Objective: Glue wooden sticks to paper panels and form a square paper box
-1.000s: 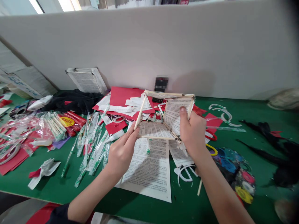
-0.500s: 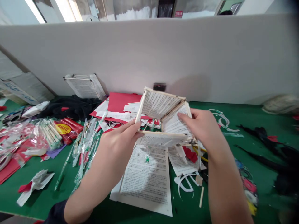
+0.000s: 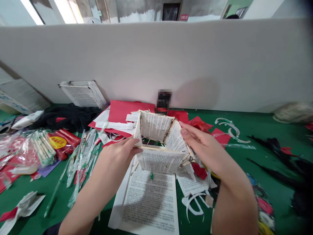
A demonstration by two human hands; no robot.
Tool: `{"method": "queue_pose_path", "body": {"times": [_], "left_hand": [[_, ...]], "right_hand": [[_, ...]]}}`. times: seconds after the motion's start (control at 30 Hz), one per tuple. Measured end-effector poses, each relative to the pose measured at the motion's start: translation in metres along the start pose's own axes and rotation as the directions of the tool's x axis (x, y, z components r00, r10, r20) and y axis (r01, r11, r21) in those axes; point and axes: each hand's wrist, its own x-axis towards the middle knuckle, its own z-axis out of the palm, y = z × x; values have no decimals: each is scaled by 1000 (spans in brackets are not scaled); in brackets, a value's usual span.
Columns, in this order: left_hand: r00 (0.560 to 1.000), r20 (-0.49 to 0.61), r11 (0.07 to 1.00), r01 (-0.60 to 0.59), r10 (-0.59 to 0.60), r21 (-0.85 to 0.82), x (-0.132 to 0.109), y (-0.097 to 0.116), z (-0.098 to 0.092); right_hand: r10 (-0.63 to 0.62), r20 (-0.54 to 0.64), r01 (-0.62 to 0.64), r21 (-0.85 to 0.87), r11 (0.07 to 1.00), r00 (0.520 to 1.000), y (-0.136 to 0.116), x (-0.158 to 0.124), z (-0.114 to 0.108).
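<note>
Between my hands is a box-shaped paper frame (image 3: 160, 160), built of thin wooden sticks with sides of printed paper. Its top faces me, and I can see through it to the table. My left hand (image 3: 123, 150) pinches the near left corner, thumb toward the near side. My right hand (image 3: 200, 142) holds the right side, with its fingertips at the upper edge; part of its grip is hidden. Under the frame lies a printed sheet (image 3: 151, 202), and a small green piece (image 3: 152, 176) shows just below the near wall.
To the left lie bundled sticks (image 3: 44, 148), a red packet (image 3: 65, 142) and clear plastic sleeves (image 3: 84, 156). Another paper-covered frame (image 3: 81, 93) leans against the grey partition (image 3: 122, 62). Red paper (image 3: 122, 109), white curved scraps (image 3: 195, 202) and black straps (image 3: 271, 169) lie around.
Both hands have brought the paper frame lower and a little left. It has tilted to a more level position, with its opening facing upward more. My right fingers lie straighter along its side.
</note>
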Motion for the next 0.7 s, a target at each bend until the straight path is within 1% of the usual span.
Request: {"method": "queue_pose_path", "body": {"times": [0.13, 0.2, 0.23, 0.3, 0.37, 0.43, 0.47, 0.53, 0.63, 0.7], "left_hand": [[999, 50, 999, -2, 4, -42, -1, -2, -3], [998, 66, 998, -5, 9, -61, -2, -2, -3], [998, 63, 997, -7, 11, -71, -2, -3, -3], [999, 46, 997, -6, 10, -73, -3, -4, -3], [999, 33, 999, -1, 2, -37, -4, -5, -3], [1000, 29, 1000, 4, -4, 3, -5, -5, -4], [999, 35, 1000, 5, -5, 9, -5, -5, -4], [998, 61, 1000, 1, -1, -8, -6, -4, -6], [996, 82, 999, -25, 28, -46, -8, -4, -9], [997, 69, 997, -29, 34, -68, -9, -5, -10]], "right_hand": [[-57, 48, 61, -90, 994, 997, 8, -14, -14], [-116, 19, 118, -142, 983, 993, 15, -20, -21], [-173, 1, 170, -182, 968, 985, 17, -23, -24], [-321, -9, 306, -275, 911, 947, 21, -27, -30], [-456, 25, 437, -337, 834, 890, 22, -29, -35], [-528, 69, 516, -351, 782, 847, 21, -30, -37], [-544, 84, 536, -350, 768, 835, 21, -30, -37], [-549, 109, 548, -354, 758, 829, 19, -29, -36], [-531, 129, 539, -357, 763, 838, 16, -27, -33], [-512, 135, 525, -336, 782, 848, 14, -26, -31]]}}
